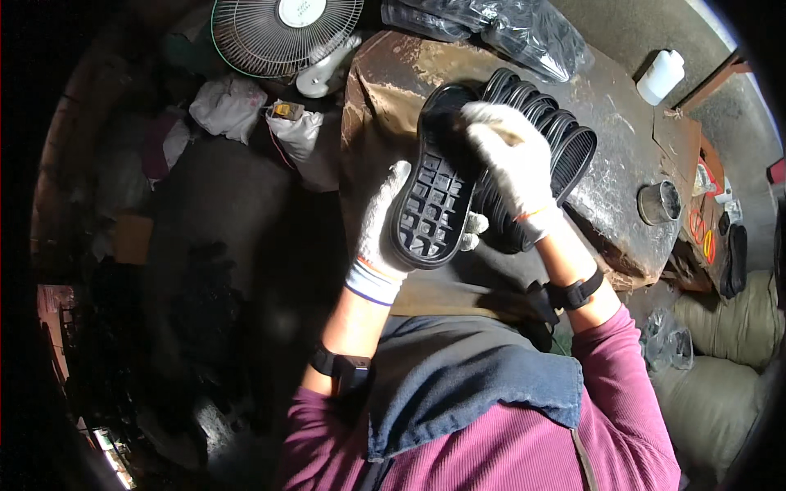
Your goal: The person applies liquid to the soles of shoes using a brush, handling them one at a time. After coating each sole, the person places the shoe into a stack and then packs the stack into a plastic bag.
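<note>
A black shoe sole is tilted up in front of me, its gridded, hollowed face toward me. My left hand, in a white glove, is closed round the sole's lower end from behind, with fingertips showing at its right edge. At the sole's upper end is my gloved right hand. Its fingers are curled in, and whatever they hold is hidden. Beside and partly behind this hand stands a row of several more black soles, packed close together on the worn table.
A fan stands beyond the table's left corner, near white sacks. Black plastic-wrapped bundles lie at the table's far edge. Rightward are a tin can, a white jug, scissors and stuffed sacks.
</note>
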{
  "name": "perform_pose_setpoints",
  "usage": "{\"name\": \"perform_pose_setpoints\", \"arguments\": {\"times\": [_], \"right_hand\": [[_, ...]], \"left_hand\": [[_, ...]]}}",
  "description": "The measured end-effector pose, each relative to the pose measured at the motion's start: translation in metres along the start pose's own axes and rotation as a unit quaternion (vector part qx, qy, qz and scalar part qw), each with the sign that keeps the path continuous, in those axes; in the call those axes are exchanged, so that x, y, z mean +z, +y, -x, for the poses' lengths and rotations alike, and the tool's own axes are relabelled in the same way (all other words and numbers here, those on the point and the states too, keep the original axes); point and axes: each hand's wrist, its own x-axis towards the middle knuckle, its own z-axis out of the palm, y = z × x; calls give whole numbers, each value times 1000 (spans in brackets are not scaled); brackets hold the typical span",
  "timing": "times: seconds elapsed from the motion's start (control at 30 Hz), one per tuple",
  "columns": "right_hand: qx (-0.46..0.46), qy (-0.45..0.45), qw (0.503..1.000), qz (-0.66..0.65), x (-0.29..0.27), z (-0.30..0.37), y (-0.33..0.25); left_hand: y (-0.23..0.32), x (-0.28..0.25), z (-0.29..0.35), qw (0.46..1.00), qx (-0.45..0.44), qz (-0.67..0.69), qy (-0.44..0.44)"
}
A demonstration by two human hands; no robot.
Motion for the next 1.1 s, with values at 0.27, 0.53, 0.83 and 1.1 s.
{"name": "perform_pose_setpoints", "arguments": {"times": [0.27, 0.53, 0.83, 1.1], "right_hand": [[-118, -54, 984, 121, 30, 55, -19], [-257, -157, 949, 98, 24, 55, -39], [-24, -224, 972, -60, -12, 69, -32], [19, -160, 985, -58, 26, 57, -49]], "left_hand": [[6, -32, 10, 980, 177, -84, 19], [24, -15, 9, 987, 156, -27, 30], [71, 12, 30, 940, 198, -273, -49], [88, 21, 24, 949, 169, -253, -83]]}}
